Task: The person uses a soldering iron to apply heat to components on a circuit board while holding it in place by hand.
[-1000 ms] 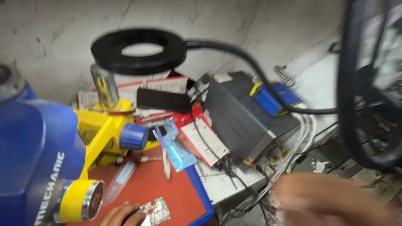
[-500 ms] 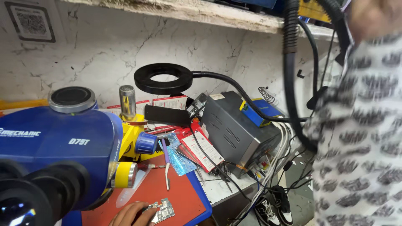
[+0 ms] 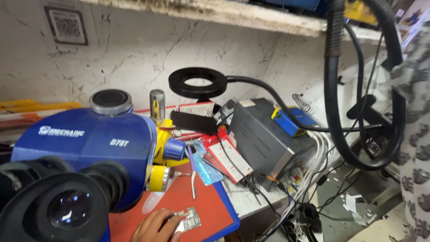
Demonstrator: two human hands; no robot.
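Observation:
My left hand (image 3: 153, 226) rests at the bottom edge on a red work mat (image 3: 179, 199). Its fingertips pinch the left side of a small silvery circuit board (image 3: 190, 220) that lies flat on the mat. A blue and yellow stereo microscope (image 3: 96, 143) with black eyepieces (image 3: 67, 204) fills the left foreground, just above that hand. A patterned sleeve (image 3: 419, 134) runs up the right edge, and its hand is out of frame. Thin tweezers (image 3: 193, 181) lie on the mat beyond the board.
A black ring light (image 3: 197, 83) on a gooseneck hangs over a grey power supply box (image 3: 264, 141). Red-and-white packets (image 3: 226, 157) and a blue pouch (image 3: 204, 166) lie between them. A thick black hose loop (image 3: 333, 103) hangs at right above tangled cables (image 3: 309, 179). A shelf (image 3: 224, 13) runs overhead.
The view has lifted and pulled back, bringing the microscope eyepieces into the foreground. The right arm rose from the lower right up out of frame. My left hand stayed on the board.

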